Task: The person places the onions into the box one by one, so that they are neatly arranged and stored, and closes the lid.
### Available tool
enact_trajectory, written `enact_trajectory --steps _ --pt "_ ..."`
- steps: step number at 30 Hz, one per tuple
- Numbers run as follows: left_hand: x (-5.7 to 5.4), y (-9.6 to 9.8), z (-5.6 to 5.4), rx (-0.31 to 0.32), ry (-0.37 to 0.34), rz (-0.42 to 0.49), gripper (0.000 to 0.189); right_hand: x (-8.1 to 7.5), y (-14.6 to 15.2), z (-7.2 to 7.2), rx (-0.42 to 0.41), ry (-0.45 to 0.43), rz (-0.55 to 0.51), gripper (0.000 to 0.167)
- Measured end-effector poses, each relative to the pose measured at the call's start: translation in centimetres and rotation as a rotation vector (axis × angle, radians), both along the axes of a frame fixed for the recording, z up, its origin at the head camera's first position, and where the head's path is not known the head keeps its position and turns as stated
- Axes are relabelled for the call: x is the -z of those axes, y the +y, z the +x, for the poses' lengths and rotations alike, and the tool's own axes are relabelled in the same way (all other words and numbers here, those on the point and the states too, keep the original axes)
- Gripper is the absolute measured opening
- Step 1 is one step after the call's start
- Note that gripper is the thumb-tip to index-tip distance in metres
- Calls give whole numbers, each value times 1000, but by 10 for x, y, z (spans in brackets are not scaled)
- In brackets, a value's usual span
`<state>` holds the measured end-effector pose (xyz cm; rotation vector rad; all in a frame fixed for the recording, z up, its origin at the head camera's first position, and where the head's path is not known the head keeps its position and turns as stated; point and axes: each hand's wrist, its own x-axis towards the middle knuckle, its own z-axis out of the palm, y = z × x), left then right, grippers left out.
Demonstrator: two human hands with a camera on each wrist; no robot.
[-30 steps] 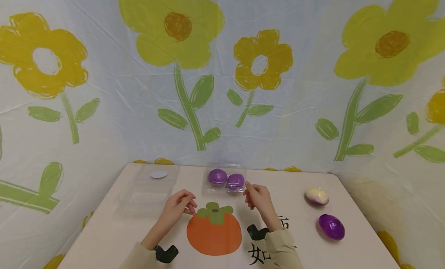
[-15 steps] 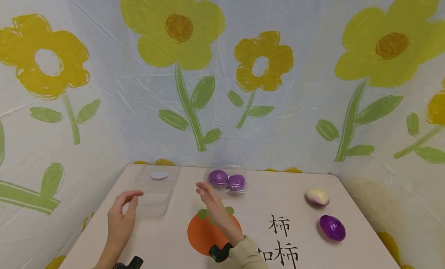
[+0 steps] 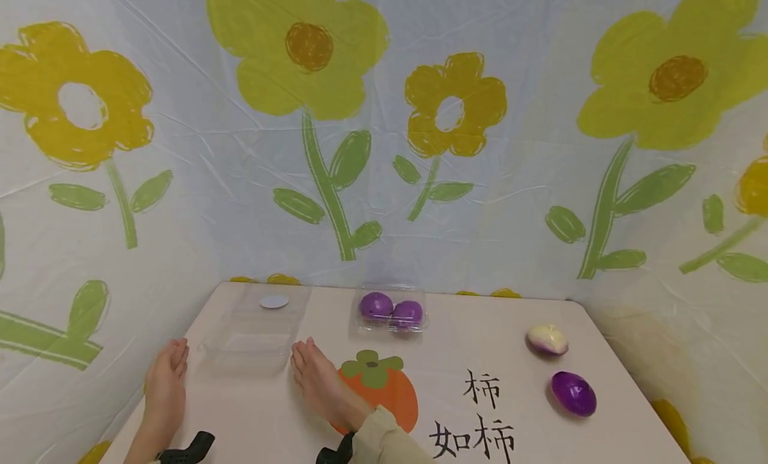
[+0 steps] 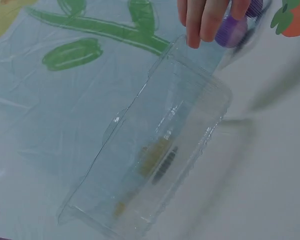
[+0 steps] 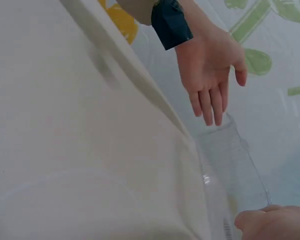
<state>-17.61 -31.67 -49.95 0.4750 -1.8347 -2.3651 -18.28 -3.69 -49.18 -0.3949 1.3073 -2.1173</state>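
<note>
"What's showing leftmost?"

"The left hand [image 3: 165, 389] is pointing straight fingers forward, just beside the clear box [image 3: 249, 349] that's resting on the worktop [image 3: 486, 341]."

"Then?"

"The right hand [image 3: 324, 383] is flanking the box's other side, fingers also straight. Farther right, two purple balls [image 3: 375, 305] are sitting in a tub [image 3: 396, 291]."

Seems to be a small booth, closed on three sides by flowered cloth [image 3: 516, 204], around a bench [image 3: 468, 344] with printed fruit [image 3: 390, 399].
</note>
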Motion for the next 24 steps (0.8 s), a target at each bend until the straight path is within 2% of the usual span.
enact_trajectory --steps 2,4,8,10,15,17,19,22,24 --pt "4 -5 1 85 3 16 66 0 -1 -2 -18 -23 -32 88" --pt "8 -8 2 138 6 -1 68 0 0 -3 -47 -29 -48 90" --pt "12 -8 4 170 27 -40 71 -1 2 -4 -90 -30 -57 94" --pt "12 -7 5 168 46 -29 67 -1 3 -3 -107 -31 -57 95" --pt "9 -5 11 144 108 25 36 0 5 -1 -135 -35 -63 95" --pt "7 -4 14 121 96 11 34 0 7 1 -140 -38 -69 94" --pt "4 -2 14 86 46 -52 38 0 8 3 -146 -44 -81 94" --pt "1 -1 17 45 -50 -210 45 -1 13 10 -166 -65 -93 94" --pt "4 -2 22 28 -69 -276 42 -2 16 16 -180 -81 -95 93"
